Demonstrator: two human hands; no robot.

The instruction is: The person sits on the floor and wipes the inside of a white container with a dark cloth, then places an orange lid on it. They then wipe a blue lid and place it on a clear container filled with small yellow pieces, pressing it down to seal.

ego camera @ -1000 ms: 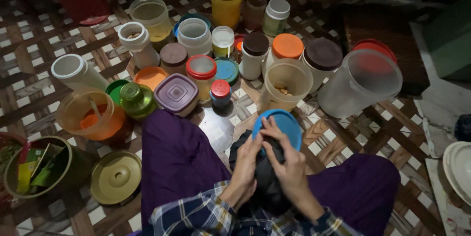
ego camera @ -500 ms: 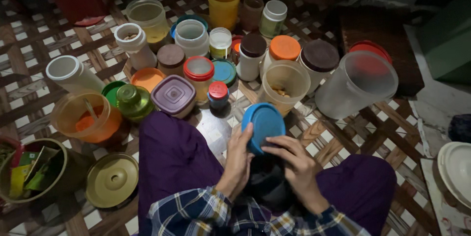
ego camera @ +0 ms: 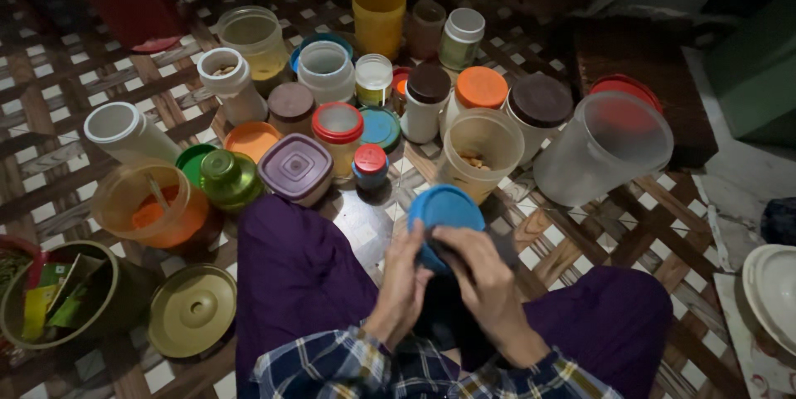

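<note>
Since a moment ago the blue lid (ego camera: 445, 208) has tipped back toward the lap and the right hand (ego camera: 481, 279) has slid up over its near edge, where before it lay lower on the dark cloth (ego camera: 448, 316); the left hand (ego camera: 406, 279) has closed in beside it.

Both hands grip the lid and the cloth together: the left curls round the lid's left edge, fingers closed on it; the right presses the cloth against the lid's lower face, fingers bent and closed over the fabric. The lid sits tilted just above the lap, between the knees in purple trousers (ego camera: 298, 274), over the patterned floor (ego camera: 580, 233).

Just beyond the lid stands an open cloudy jar (ego camera: 481, 150) with a little food at the bottom; to its left, a small jar with a red cap (ego camera: 370, 165) and a square purple-lidded box (ego camera: 296, 168); to its right, a big clear tub (ego camera: 604, 148) lying tilted. Farther out crowd more jars; an orange-lidded jar (ego camera: 481, 90) and a brown-lidded jar (ego camera: 539, 104) stand behind. At the left, an orange bowl (ego camera: 149, 204), a green jar (ego camera: 228, 177) and a gold lid (ego camera: 192, 309) rest on the floor.
</note>
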